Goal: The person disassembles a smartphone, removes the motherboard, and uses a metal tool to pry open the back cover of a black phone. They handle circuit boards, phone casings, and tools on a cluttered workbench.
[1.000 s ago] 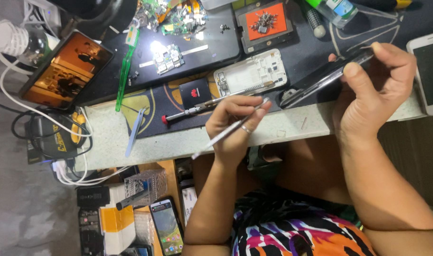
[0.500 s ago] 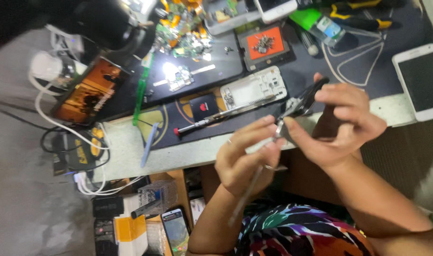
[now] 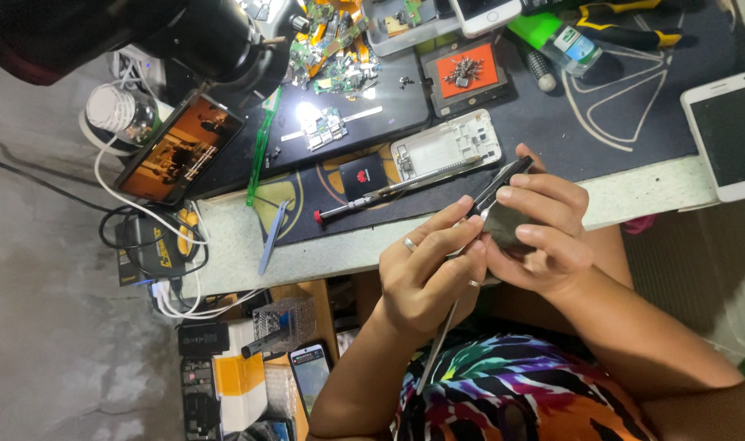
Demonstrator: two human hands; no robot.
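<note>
The left hand [image 3: 425, 273], wearing a plain ring on one finger, is curled with its fingers pressed together around a thin silver metal tool [image 3: 438, 347], pinching it near the upper end while the long shaft runs down past the wrist toward the colourful patterned shirt [image 3: 519, 392]. The tool's working end is hidden where the two hands meet. The right hand [image 3: 544, 237] wraps around a dark, flat slab-shaped phone [image 3: 503, 184], fingers folded over its upper face and thumb underneath, clamping it at a tilt just in front of the pale edge of the workbench [image 3: 650, 192]. The two hands touch each other, held over the person's lap rather than over the bench.

On the dark work mat [image 3: 552, 131] just beyond the hands lies a white plastic phone frame [image 3: 446, 147], and beside it a slim screwdriver with a red tip [image 3: 389, 194] rests at a slant. A small black square battery [image 3: 362, 174] sits next to the frame. A white smartphone with a dark screen [image 3: 727, 135] lies well apart at the right end of the bench, and a propped phone with a glowing screen [image 3: 178, 149] stands at the left
</note>
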